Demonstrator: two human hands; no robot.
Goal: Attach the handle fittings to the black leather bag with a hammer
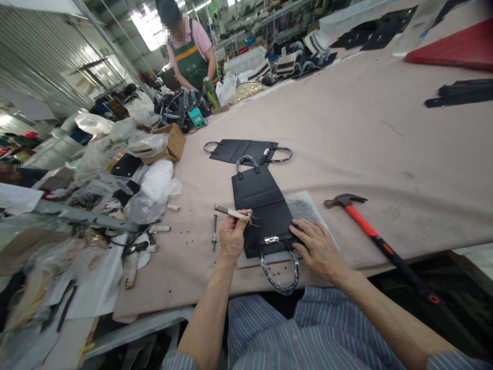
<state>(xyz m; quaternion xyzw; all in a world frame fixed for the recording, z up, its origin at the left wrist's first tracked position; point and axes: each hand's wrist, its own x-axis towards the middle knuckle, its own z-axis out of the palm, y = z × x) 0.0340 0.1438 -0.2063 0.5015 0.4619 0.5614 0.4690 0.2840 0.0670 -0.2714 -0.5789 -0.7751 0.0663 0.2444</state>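
Note:
A black flat bag panel (262, 198) with two patterned loop handles lies across a pale slab (310, 205). A silver metal clasp (271, 240) sits near its close end. My left hand (233, 236) is closed around a white-handled tool (231, 211) with a grey end. Thin metal prongs at the tool's other end are over the panel; whether they touch it I cannot tell. My right hand (316, 249) lies flat with fingers spread on the panel's right edge and the slab.
Right of the slab rests a claw hammer (362, 221). A metal rod tool (214, 234) lies left of my left hand. Beyond is a second black bag panel (239, 150). Plastic bags and a cardboard box (175, 144) crowd the left. A person (192, 51) stands at the far side.

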